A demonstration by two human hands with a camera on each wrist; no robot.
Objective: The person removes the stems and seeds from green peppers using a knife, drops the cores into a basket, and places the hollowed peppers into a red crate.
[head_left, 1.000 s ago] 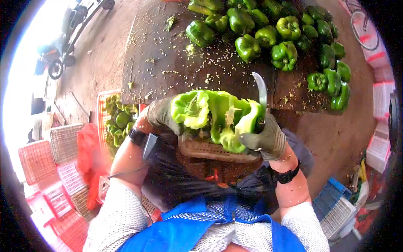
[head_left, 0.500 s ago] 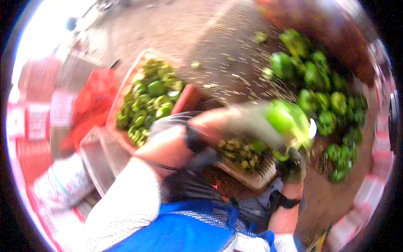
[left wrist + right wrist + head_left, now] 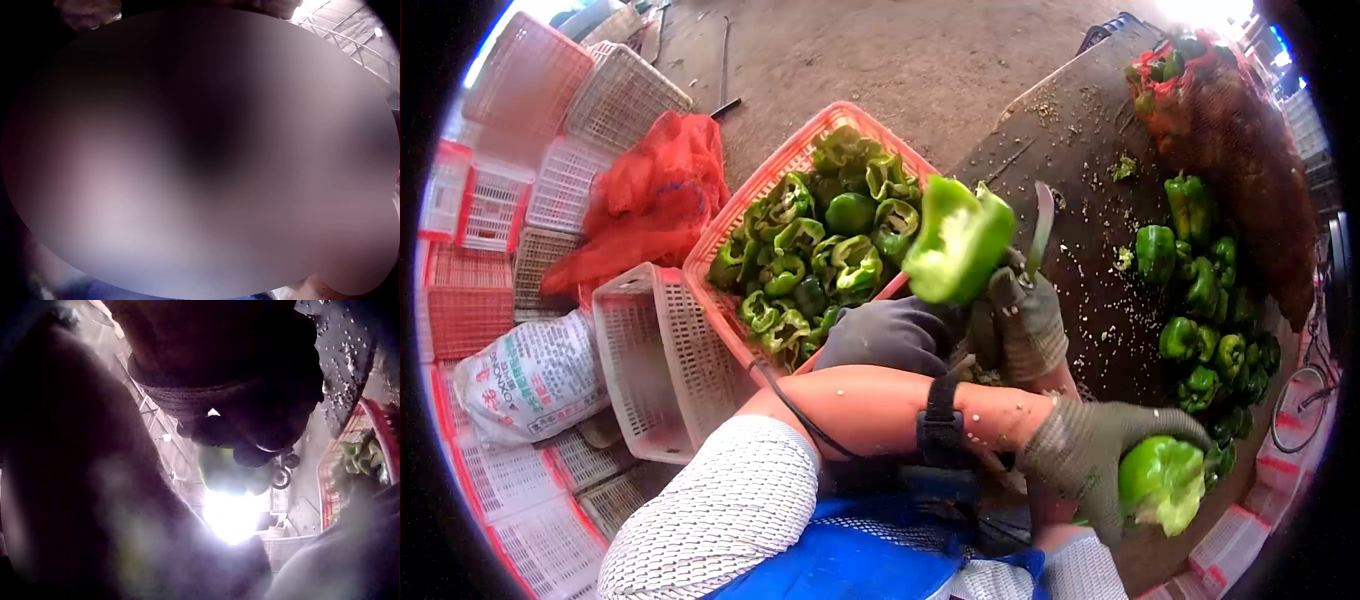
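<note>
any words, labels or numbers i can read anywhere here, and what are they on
white sack: red printed lettering, too small and blurred to quote.
Nothing else in the head view shows any text.
Left and right wrist views: too blurred or dark, nothing readable.

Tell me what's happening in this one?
A gloved person handles green peppers. The right hand grips a knife, with a cut-open pepper at its fingers over the red basket of cut peppers. The left hand, crossed to the right, grips a whole pepper.
</note>
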